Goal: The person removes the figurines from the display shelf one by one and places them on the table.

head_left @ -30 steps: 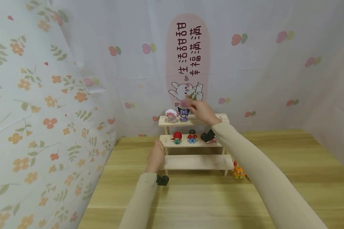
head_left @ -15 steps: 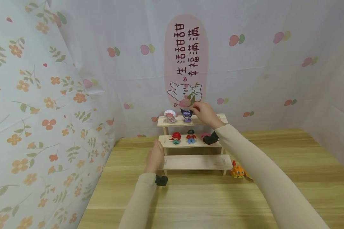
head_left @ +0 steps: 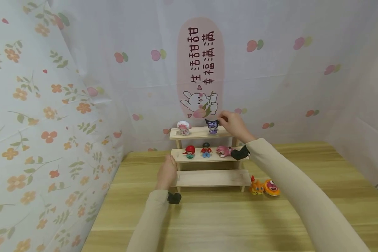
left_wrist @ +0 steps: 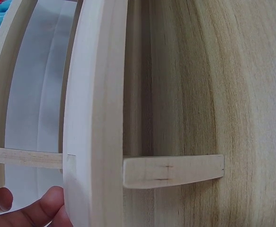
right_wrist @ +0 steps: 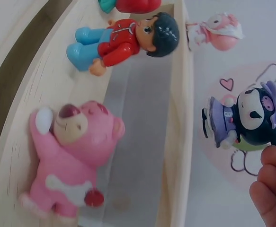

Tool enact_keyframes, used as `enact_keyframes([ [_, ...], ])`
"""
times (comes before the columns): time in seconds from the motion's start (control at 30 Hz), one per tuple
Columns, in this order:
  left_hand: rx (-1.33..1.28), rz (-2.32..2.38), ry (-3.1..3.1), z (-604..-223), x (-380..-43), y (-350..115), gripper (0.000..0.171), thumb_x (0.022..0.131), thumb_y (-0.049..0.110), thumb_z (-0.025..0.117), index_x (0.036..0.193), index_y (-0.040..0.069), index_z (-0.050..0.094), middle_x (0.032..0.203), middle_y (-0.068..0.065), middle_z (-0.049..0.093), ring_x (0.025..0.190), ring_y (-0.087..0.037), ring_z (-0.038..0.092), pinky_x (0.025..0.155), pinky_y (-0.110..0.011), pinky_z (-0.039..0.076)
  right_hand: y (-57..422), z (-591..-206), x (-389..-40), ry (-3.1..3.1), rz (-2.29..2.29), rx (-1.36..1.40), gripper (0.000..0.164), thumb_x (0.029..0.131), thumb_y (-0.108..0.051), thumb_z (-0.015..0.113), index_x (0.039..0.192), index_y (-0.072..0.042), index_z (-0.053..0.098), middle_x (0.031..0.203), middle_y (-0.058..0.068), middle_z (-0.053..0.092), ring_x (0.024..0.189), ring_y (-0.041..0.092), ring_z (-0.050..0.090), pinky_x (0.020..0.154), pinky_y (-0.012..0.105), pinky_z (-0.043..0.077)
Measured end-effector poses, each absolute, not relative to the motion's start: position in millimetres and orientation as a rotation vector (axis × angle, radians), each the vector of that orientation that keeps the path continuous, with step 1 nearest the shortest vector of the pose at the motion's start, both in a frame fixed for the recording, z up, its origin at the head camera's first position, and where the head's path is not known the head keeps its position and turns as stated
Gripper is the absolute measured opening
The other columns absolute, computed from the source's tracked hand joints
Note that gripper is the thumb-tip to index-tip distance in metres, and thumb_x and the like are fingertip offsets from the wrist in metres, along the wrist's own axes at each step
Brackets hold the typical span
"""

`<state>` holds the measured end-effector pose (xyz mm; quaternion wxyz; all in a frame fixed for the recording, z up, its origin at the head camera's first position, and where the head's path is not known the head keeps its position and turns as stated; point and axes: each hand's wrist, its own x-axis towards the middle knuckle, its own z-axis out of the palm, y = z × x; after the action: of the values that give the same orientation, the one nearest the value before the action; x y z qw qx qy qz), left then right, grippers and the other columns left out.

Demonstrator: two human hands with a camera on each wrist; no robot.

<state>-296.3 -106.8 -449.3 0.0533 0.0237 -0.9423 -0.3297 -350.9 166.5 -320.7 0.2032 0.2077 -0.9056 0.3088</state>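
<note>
My right hand [head_left: 235, 126] pinches a black-and-purple cartoon figurine [right_wrist: 249, 116] at its head, over the top tier of a three-tier wooden display stand [head_left: 212, 178]. The figurine is upright, its feet close over that tier. To its left sits a pink figurine in a white hat [head_left: 183, 128]. The left hand [head_left: 167, 171] grips the stand's left end; in the left wrist view, thumb and finger [left_wrist: 48, 203] show at a shelf board's end. On the middle tier are a red-capped figurine [head_left: 190, 152], a red-jacketed boy figurine [right_wrist: 123, 42] and a pink bear figurine [right_wrist: 69, 163], lying back.
An orange figurine [head_left: 256, 188] and a round orange-rimmed figurine [head_left: 272, 188] stand on the wooden table [head_left: 208, 220], right of the stand's lowest tier. A patterned cloth [head_left: 138, 84] hangs close behind the stand, and a flowered one [head_left: 50, 147] along the left.
My right hand has moved the black-and-purple figurine rightward along the top tier, away from the white-hatted one. The bear and round figurine now show more fully. The left hand keeps its hold.
</note>
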Motion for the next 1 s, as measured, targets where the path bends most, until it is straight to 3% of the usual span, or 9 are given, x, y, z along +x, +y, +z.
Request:
enact_keyframes([
  [0.3, 0.085, -1.009, -2.857, -449, -298, -109, 0.036, 0.105, 0.031, 0.019, 0.112, 0.004, 0.043, 0.083, -0.022, 0.062, 0.08, -0.039, 0.064, 0.061, -0.046, 0.046, 187, -316, -341, -2.488, 0.865, 0.521, 0.014, 0.095, -0.008, 0.055, 0.098, 0.003, 0.064, 0.092, 0.02, 0.065, 0.08, 0.031, 0.061, 0.074, 0.044, 0.049],
  [0.67, 0.079, -1.019, -2.876, -447, -294, -106, 0.033, 0.105, 0.03, 0.02, 0.111, 0.004, 0.041, 0.077, -0.019, 0.059, 0.074, -0.035, 0.062, 0.057, -0.043, 0.044, 222, -315, -321, -2.531, 0.902, 0.465, 0.016, 0.098, -0.013, 0.05, 0.099, -0.003, 0.063, 0.09, 0.015, 0.065, 0.076, 0.025, 0.057, 0.068, 0.037, 0.043],
  [1.0, 0.086, -1.051, -2.872, -450, -295, -107, 0.035, 0.105, 0.031, 0.02, 0.112, 0.004, 0.041, 0.087, -0.023, 0.062, 0.084, -0.04, 0.063, 0.064, -0.048, 0.047, 247, -324, -301, -2.504, 0.778, 0.507, 0.012, 0.095, -0.008, 0.055, 0.095, -0.002, 0.065, 0.082, 0.013, 0.067, 0.068, 0.022, 0.057, 0.063, 0.036, 0.044],
])
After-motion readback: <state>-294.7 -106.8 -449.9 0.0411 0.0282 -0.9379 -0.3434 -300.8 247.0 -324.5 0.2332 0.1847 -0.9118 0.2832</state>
